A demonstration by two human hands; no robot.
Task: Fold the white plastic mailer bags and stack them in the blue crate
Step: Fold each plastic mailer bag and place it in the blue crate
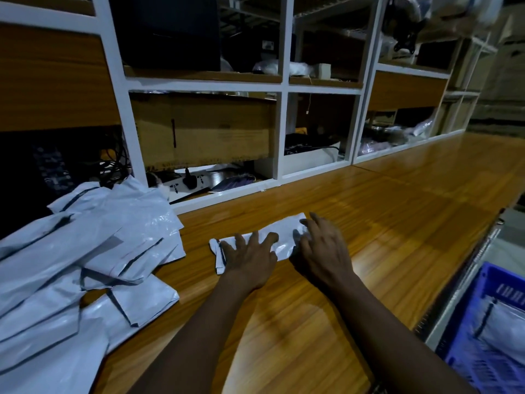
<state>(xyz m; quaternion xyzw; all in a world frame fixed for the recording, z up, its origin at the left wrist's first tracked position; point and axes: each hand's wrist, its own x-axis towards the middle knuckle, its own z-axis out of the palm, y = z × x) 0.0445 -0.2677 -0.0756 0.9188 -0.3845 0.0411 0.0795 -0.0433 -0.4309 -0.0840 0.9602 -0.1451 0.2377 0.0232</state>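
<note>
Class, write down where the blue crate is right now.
In the head view, the blue crate sits at the lower right, beyond the wooden table's right edge, with a white mailer bag inside.

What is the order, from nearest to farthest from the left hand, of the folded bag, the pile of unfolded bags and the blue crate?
1. folded bag, directly under the left hand
2. pile of unfolded bags, just to its left
3. blue crate, far to the right, lower corner
</note>
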